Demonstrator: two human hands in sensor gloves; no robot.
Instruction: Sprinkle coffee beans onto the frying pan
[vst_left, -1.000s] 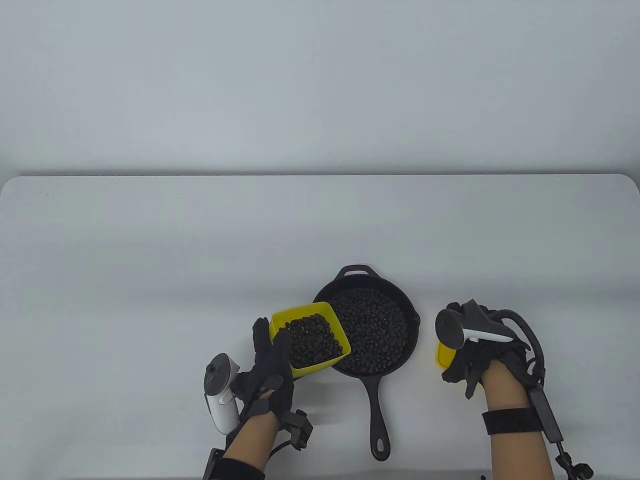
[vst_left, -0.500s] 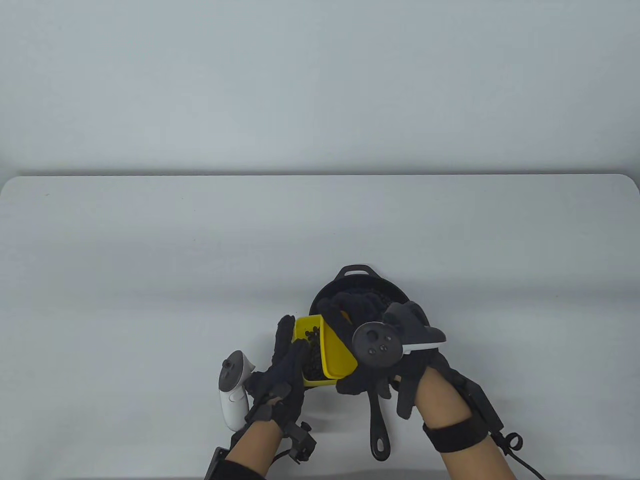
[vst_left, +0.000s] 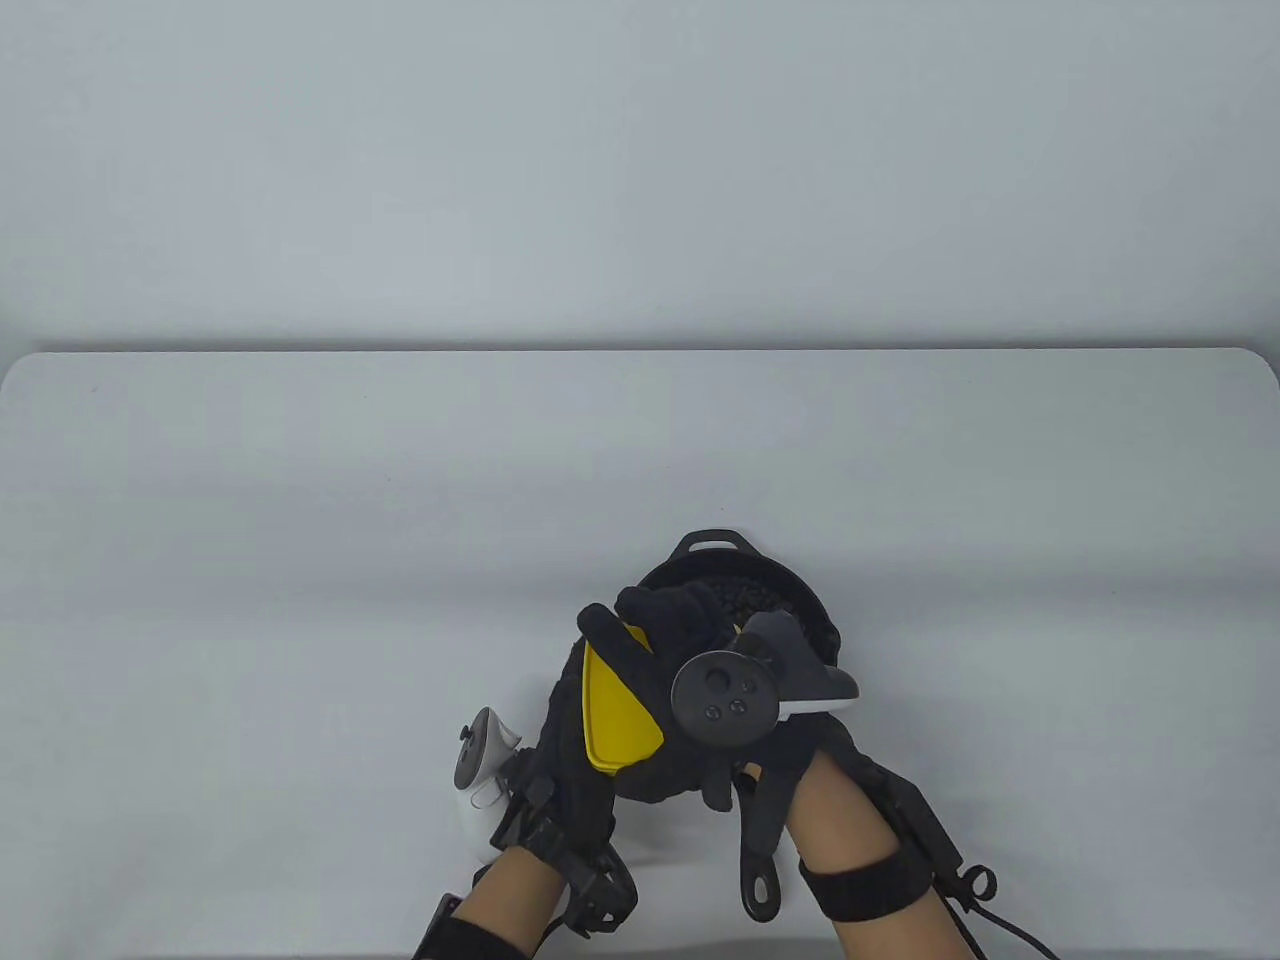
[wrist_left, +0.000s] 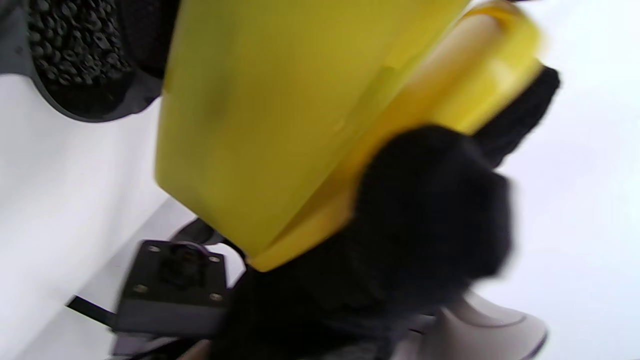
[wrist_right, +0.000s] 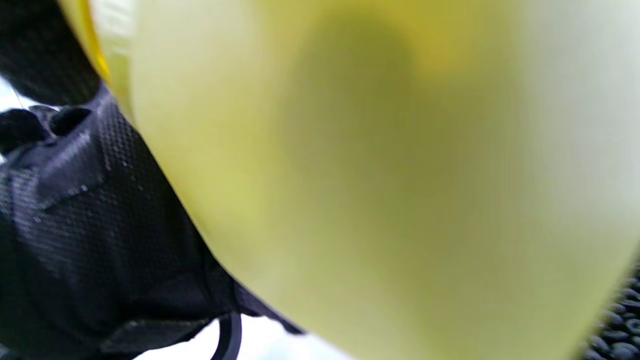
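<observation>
A black frying pan (vst_left: 818, 612) holds a layer of coffee beans (vst_left: 742, 597), with its handle (vst_left: 757, 870) pointing to the table's front edge. My left hand (vst_left: 568, 735) grips a yellow container (vst_left: 612, 715) from its left side and holds it tilted above the pan's left edge. My right hand (vst_left: 665, 630) reaches across the pan and holds a yellow lid against the container's top, fingers curled over its far edge. The beans in the container are hidden. In the left wrist view the container's underside (wrist_left: 280, 115) fills the frame, with the pan's beans (wrist_left: 70, 45) behind.
The white table (vst_left: 300, 560) stretches to the left, right and behind the pan. The right wrist view is mostly a blurred yellow surface (wrist_right: 380, 180), with some beans (wrist_right: 617, 327) at the bottom right corner.
My right hand came in from the right with the yellow lid and set it over the container. The container's beans, open to view a second ago, are now covered. The container has tilted more.
</observation>
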